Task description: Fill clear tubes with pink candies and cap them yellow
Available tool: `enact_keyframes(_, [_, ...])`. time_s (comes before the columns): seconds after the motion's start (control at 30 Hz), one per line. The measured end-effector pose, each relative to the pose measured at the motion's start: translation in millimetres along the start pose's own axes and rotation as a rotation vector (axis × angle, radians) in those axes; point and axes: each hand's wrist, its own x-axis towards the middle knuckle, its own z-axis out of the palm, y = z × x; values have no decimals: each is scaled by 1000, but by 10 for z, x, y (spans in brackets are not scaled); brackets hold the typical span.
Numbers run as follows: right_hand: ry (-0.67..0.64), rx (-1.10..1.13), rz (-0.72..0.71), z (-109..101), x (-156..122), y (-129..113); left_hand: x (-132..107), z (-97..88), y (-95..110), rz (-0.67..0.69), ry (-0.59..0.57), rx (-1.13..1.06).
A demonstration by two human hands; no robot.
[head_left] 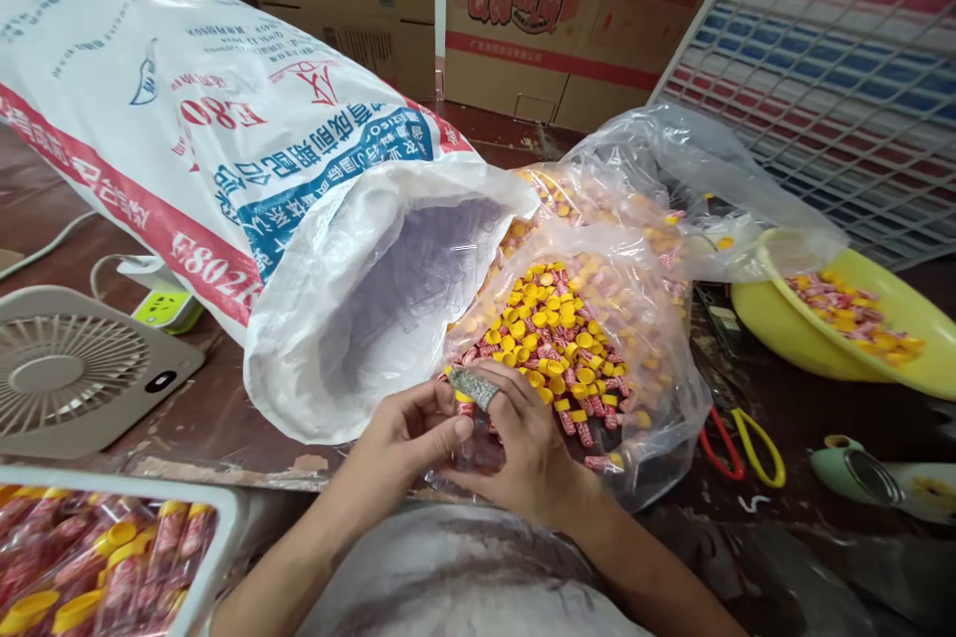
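Observation:
A small red-and-white bottle with a yellow cap (464,405) is pinched between the thumb and fingers of my left hand (407,433). Close beside it, my right hand (532,448) has its thumb apart from its curved fingers. A grey speckled wrap (473,386) covers one of the right hand's fingers, near the bottle's cap. I cannot make out anything held in that hand. Just beyond both hands, a heap of similar bottles and yellow caps (549,333) lies in an opened clear plastic bag (661,418).
A large white woven sack (329,358) lies open-mouthed at left. A fan (82,373) and a white bin of packed bottles (224,518) are nearer. Scissors (758,448), a yellow bowl (784,338) and a green bottle (858,473) are at right. Cartons (515,70) stand behind.

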Motion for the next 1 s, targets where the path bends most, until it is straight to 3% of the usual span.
enact_keyframes(0.1, [86, -46, 30, 79, -23, 10, 70, 79, -40, -41, -54, -76])
enact_keyframes(0.2, [-15, -49, 24, -40, 24, 52, 187, 66, 68, 18, -105, 20])
enact_keyframes(0.27, [-83, -81, 65, -203, 33, 139, 325, -28, 214, 144, -30, 305])
enact_keyframes(0.4, [37, -297, 261, -484, -99, 425, 789, -327, 492, 370, 337, 1224])
enact_keyframes(0.47, [-22, -399, 320, -527, -195, 531, 1056, -447, 532, 352, 305, 1541])
enact_keyframes(0.53, [-146, -460, 336, -500, -261, 572, 1274, -518, 496, 325, 184, 1647])
enact_keyframes(0.67, [-270, -563, 293, -343, -273, 564, 1401, -577, 368, 333, 103, 1638])
enact_keyframes(0.8, [-290, -612, 246, -255, -232, 626, 1067, -606, 369, 455, 174, 1366])
enact_keyframes(0.9, [-136, -491, 245, -304, -228, 659, 652, -549, 391, 384, 181, 1016])
enact_keyframes(1.0, [101, -192, 332, -398, -222, 582, 316, -422, 339, 250, 98, 760])
